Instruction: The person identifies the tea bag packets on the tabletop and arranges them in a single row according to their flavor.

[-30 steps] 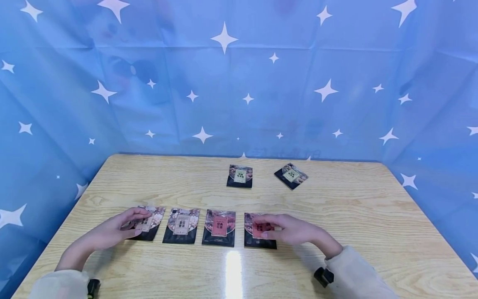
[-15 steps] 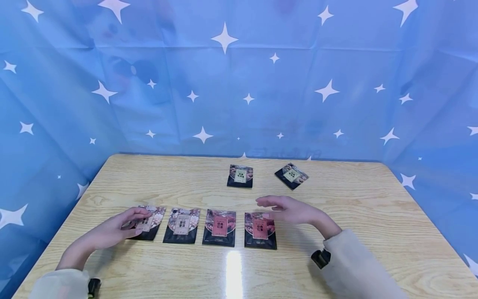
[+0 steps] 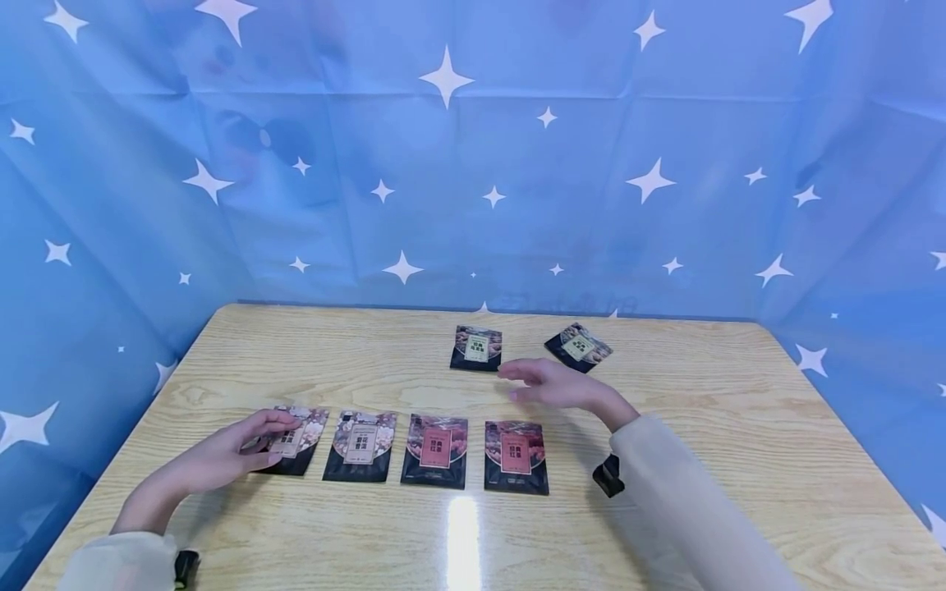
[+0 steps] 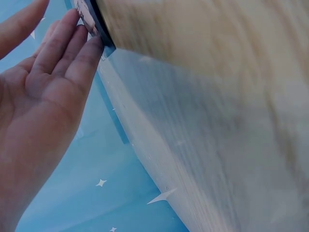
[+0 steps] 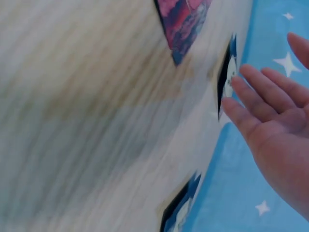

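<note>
Now; left hand (image 3: 229, 451) unclenched, touching leftmost packet (image 3: 307, 435); right hand (image 3: 557, 386), fingers extended, near green-label packet (image 3: 476, 348)

Six flat black rectangular packets (image 3: 434, 476) on a light wood-grain table (image 3: 369, 353): four in front, two behind.
Front row, left to right, spaced apart: a pale-pink-labelled packet (image 3: 309, 435) partly under the left hand (image 3: 210, 455), a second pale-pink-labelled packet (image 3: 359, 447), a red-labelled packet (image 3: 434, 450), a second red-labelled packet (image 3: 516, 455). Behind the red pair's gap lies a green-labelled packet (image 3: 476, 349); farther right, an askew green-labelled packet (image 3: 579, 346). The right hand (image 3: 557, 386) is before these two. Behind the table: a blue star-patterned fabric backdrop (image 3: 458, 164).
</note>
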Motion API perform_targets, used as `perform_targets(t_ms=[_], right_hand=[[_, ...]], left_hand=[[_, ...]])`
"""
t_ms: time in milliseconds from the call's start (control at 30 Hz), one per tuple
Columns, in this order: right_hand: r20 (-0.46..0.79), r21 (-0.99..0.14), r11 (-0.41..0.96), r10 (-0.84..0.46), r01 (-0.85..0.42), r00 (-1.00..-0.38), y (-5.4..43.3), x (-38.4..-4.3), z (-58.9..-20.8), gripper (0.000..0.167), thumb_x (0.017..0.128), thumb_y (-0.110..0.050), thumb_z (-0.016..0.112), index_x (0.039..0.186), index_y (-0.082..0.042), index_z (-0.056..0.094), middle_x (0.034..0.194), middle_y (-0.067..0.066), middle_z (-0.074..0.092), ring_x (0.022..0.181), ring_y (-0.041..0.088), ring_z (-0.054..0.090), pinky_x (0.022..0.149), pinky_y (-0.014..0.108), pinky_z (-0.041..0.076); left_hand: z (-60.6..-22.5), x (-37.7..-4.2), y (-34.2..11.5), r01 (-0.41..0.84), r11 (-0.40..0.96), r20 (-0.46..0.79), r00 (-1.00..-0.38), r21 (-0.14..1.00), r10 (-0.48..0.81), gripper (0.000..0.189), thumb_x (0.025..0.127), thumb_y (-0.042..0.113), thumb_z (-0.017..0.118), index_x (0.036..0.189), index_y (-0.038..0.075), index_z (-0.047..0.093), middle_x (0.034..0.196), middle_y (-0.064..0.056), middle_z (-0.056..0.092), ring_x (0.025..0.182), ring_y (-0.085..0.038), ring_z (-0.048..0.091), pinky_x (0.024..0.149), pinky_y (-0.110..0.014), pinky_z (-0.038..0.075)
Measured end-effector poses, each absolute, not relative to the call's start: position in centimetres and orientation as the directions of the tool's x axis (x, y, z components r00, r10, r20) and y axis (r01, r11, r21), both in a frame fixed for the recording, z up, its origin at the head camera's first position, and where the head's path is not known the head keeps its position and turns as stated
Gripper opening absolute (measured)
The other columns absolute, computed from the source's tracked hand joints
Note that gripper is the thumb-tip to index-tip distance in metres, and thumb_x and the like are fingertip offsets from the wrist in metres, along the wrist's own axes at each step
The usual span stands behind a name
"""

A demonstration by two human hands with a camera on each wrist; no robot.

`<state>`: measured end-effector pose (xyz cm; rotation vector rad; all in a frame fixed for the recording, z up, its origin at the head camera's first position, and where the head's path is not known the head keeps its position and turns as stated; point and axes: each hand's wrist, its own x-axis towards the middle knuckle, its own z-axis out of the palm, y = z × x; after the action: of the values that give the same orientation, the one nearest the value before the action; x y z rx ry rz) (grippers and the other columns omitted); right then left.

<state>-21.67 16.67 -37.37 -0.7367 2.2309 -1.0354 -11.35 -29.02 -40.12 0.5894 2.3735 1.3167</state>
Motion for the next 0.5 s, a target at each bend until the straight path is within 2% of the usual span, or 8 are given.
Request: perform_targets(t_ms=[100,200,400,500], right_hand=[[-0.27,-0.783,0.573,-0.665,-0.244,-0.696,16.2,-22.3,-37.2,0.05,0.094,-0.013,0.051,0.139,0.001,0.034,0.139,0.018,0.038,0.129,0.035,0.031,0.102,0.049,0.027],[-0.277,-0.767,0.591,-0.657,-0.251,-0.701,15.7,-22.8,-37.1,0.05,0.094,-0.013,0.051,0.14,0.0,0.033,0.141,0.018,0.035,0.13,0.035,0.028,0.103,0.05,0.025],[-0.286,-0.743,0.615,-0.648,-0.263,-0.706,14.7,-23.6,-37.4,0.05,0.094,-0.013,0.049,0.141,-0.003,0.033,0.146,0.017,0.026,0.132,0.035,0.025,0.103,0.051,0.024],[-0.293,-0.732,0.626,-0.644,-0.267,-0.707,14.3,-23.7,-37.6,0.05,0.094,-0.011,0.049,0.141,-0.003,0.033,0.146,0.017,0.025,0.132,0.035,0.025,0.104,0.05,0.024]], left_hand=[[-40.1,-11.3,-29.0,0.171,0.466,-0.114,-0.844,0.868,0.524,0.045,0.094,0.012,0.052,0.131,-0.006,0.034,0.133,-0.029,0.037,0.12,-0.02,0.041,0.083,-0.025,0.046],[-40.1,-11.3,-29.0,0.166,0.455,-0.117,-0.839,0.875,0.531,0.045,0.094,0.011,0.052,0.131,-0.007,0.034,0.133,-0.031,0.036,0.12,-0.023,0.041,0.083,-0.025,0.046],[-40.0,-11.4,-29.0,0.158,0.455,-0.125,-0.838,0.876,0.532,0.044,0.094,0.01,0.051,0.13,-0.007,0.033,0.133,-0.032,0.035,0.119,-0.045,0.034,0.082,-0.025,0.047],[-40.0,-11.4,-28.9,0.159,0.456,-0.124,-0.839,0.876,0.531,0.044,0.093,0.009,0.052,0.131,-0.007,0.034,0.133,-0.032,0.036,0.119,-0.05,0.032,0.082,-0.024,0.047]])
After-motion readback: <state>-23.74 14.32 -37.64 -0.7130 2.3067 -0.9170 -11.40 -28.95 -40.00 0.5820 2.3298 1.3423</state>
